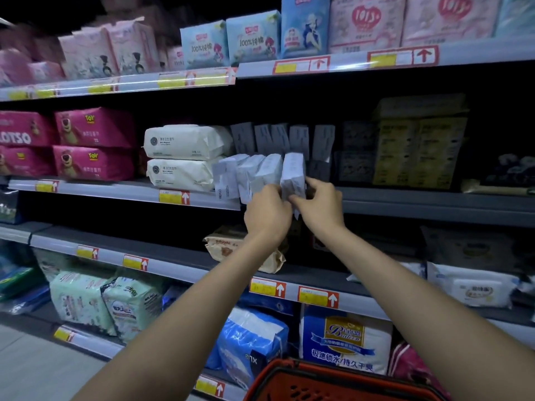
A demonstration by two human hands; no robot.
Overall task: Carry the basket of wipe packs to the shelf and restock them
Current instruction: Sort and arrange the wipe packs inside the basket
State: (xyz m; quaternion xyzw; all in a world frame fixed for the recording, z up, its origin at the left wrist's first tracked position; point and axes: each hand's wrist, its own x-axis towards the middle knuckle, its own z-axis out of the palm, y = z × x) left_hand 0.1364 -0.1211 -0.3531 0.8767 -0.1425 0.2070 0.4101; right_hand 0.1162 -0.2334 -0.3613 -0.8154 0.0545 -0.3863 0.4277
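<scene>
Several pale grey wipe packs (254, 175) stand on edge in a row at the front of the middle shelf (405, 202). Both hands are raised to the rightmost pack (293, 172). My left hand (267, 215) grips its lower left side, and my right hand (320, 202) pinches its lower right edge with curled fingers. The red basket (333, 383) shows only its rim and perforated wall at the bottom edge, below my arms; what it holds is hidden.
Two white wipe bags (185, 157) are stacked left of the row, with pink packs (92, 143) further left. Dark grey packs (289, 137) stand behind the row and yellow boxes (419, 146) to the right. Shelves above and below are stocked with packs.
</scene>
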